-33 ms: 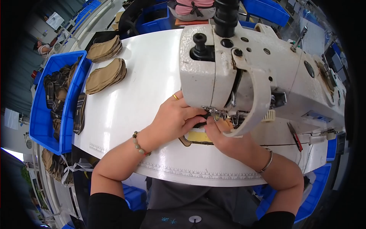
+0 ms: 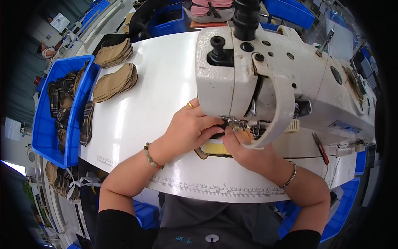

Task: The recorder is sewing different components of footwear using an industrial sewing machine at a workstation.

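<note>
Holding dark cloth point(image 2: 217, 136) at sewing machine point(image 2: 309, 81), hands point(image 2: 186, 129) point(image 2: 251, 154) unmoved since earlier

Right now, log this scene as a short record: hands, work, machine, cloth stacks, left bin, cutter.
Left hand: fingertips at dark cloth under the machine head
Right hand: fingertips beside the left's
Grip: partly hidden, cannot tell
Near hands: yellow piece
Machine: white, sewing type
Stacks: two, tan, left on the white table
Left bin: blue, holding plaid and brown cloth
Cutter: red-handled, on table, right of hands
</note>
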Available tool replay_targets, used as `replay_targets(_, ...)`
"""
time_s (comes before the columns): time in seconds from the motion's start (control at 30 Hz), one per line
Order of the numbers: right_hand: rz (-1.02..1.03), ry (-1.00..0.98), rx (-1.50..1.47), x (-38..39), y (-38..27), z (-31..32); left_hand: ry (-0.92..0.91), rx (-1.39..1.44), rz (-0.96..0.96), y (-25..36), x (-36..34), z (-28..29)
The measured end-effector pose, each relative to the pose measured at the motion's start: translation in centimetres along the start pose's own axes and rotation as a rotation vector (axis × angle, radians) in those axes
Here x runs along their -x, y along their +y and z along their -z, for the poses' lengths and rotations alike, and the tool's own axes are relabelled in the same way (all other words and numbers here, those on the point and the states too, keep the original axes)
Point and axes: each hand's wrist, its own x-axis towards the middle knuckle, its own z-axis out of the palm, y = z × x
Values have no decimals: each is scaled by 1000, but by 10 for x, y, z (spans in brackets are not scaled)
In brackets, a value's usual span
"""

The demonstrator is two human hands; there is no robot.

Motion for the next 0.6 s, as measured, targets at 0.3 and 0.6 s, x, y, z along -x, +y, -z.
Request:
replay_targets(0.3, -51, 109, -29, -1, 7, -3, -34, -232, -101, 14, -3, 29)
replay_targets(0.6, -43, 190, 89, -3, 9, -8, 123, -374, -188, 10, -3, 3)
